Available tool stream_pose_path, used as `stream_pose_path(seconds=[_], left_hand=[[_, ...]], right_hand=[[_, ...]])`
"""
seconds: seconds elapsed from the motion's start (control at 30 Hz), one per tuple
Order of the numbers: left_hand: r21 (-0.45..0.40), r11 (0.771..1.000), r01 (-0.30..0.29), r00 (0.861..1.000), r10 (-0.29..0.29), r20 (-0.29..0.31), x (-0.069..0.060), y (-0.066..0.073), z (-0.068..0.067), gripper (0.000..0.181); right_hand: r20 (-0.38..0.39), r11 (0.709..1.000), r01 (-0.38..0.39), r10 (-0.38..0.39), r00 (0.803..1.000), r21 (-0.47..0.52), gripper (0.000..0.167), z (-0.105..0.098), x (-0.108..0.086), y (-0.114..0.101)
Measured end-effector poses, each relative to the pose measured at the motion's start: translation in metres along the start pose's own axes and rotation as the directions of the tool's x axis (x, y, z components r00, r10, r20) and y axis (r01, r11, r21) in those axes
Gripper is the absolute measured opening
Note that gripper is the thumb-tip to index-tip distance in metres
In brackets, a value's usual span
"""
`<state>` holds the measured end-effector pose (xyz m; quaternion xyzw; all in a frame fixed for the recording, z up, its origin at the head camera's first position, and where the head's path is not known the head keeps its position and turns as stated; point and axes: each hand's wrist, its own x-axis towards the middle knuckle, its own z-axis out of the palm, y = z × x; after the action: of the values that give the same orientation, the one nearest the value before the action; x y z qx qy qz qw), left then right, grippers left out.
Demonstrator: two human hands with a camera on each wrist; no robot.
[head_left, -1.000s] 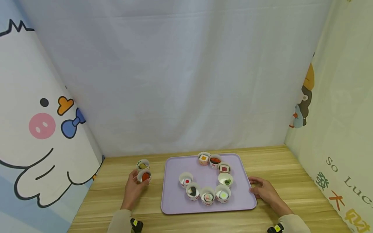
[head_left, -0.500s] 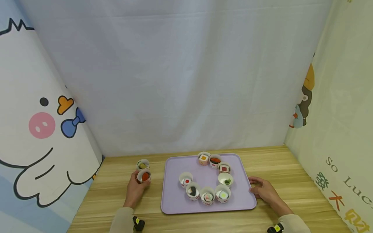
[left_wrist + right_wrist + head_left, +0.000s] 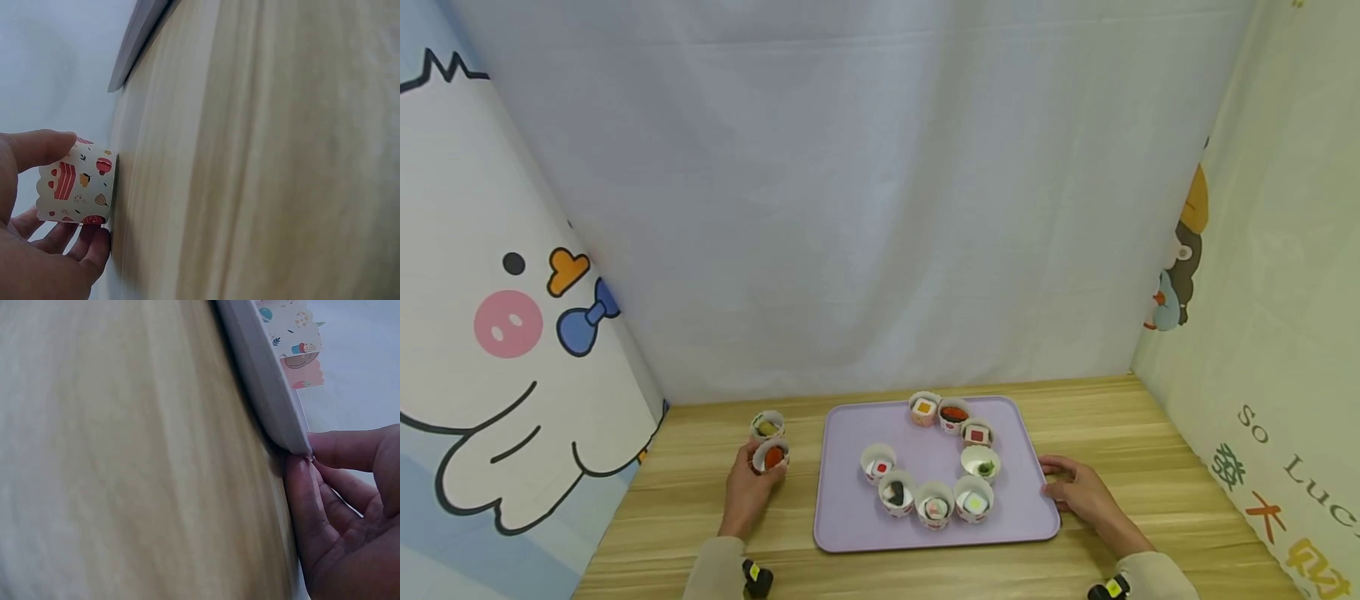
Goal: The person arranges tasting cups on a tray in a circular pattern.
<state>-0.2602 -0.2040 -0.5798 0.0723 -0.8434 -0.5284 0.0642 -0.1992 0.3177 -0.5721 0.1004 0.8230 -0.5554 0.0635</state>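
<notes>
My left hand (image 3: 748, 493) grips a scalloped paper baking cup (image 3: 772, 457) with a red-orange piece inside, left of the tray. The left wrist view shows the cup's (image 3: 78, 187) cake print, with the thumb on one side and fingers round the other; its base is at the tabletop. Just behind it stands another paper cup (image 3: 768, 423) holding a yellowish piece. At the right edge of the lilac tray (image 3: 842, 521), my right hand (image 3: 1078, 490) pinches the rim between thumb and fingers, clearer in the right wrist view, where the rim (image 3: 265, 387) runs into the fingertips.
Several paper cups with small sushi-like pieces stand in a curve on the tray, from a cup with an orange-topped piece (image 3: 924, 409) at the back to a cup with a red-centred piece (image 3: 878, 463) at the left. A white curtain (image 3: 880, 250) hangs behind the wooden table (image 3: 1150, 458).
My left forearm has shifted slightly to the right, while that hand keeps its grip on the cup. The tray, the other cups and my right hand stay where they were.
</notes>
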Motion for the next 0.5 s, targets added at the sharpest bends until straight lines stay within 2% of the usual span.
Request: stream_pose_path(seconds=[0.5], left_hand=[[-0.022, 0.999, -0.023, 0.999, 0.024, 0.029, -0.008, 0.022, -0.002, 0.06]], right_hand=[[-0.003, 1.0, 0.027, -0.027, 1.0, -0.002, 0.056, 0.0, 0.0, 0.001]])
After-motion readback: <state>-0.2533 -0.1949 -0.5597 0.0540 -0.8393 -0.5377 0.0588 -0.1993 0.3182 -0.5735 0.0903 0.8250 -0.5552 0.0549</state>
